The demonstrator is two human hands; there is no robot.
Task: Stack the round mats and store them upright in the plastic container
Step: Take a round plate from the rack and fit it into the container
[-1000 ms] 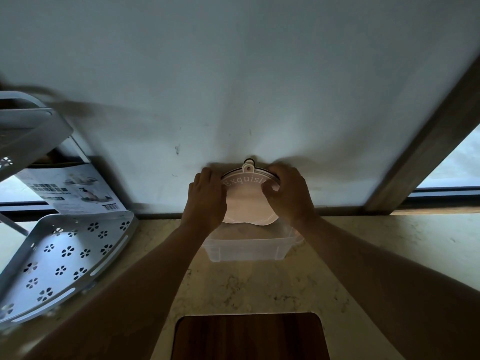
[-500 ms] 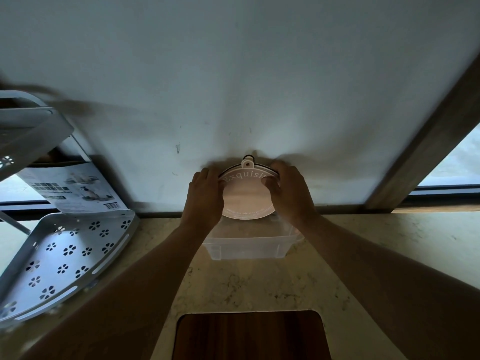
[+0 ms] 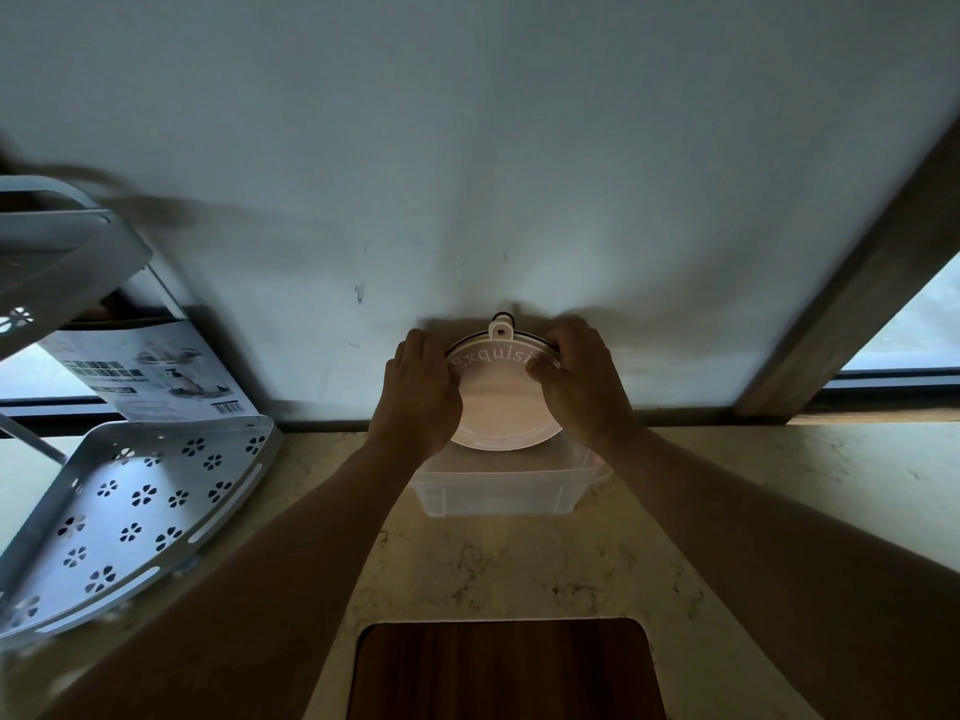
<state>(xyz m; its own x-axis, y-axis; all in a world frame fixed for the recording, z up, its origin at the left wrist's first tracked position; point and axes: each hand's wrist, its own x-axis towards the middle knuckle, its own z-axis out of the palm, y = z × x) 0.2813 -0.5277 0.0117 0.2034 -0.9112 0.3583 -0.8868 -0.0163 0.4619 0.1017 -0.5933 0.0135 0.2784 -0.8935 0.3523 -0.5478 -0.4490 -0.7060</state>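
Observation:
A stack of round mats [image 3: 501, 402] stands upright on edge, its pale pink front face lettered "Exquisi…" and a hanging tab at the top; a dark mat edge shows behind. My left hand [image 3: 421, 389] grips the stack's left rim and my right hand [image 3: 584, 379] grips its right rim. The stack hangs just above the open clear plastic container [image 3: 498, 491], which sits on the counter against the wall. The stack's lower edge is level with the container's back rim.
A white perforated corner shelf rack [image 3: 130, 511] stands at the left, with a printed cardboard box [image 3: 150, 371] behind it. A dark wooden board [image 3: 506, 670] lies on the marble counter near me. A wooden window frame [image 3: 852, 293] slants at the right.
Both hands have kept hold of the mat stack. The stack's bottom edge, bent and low over the container one second ago, now looks round and sits slightly higher.

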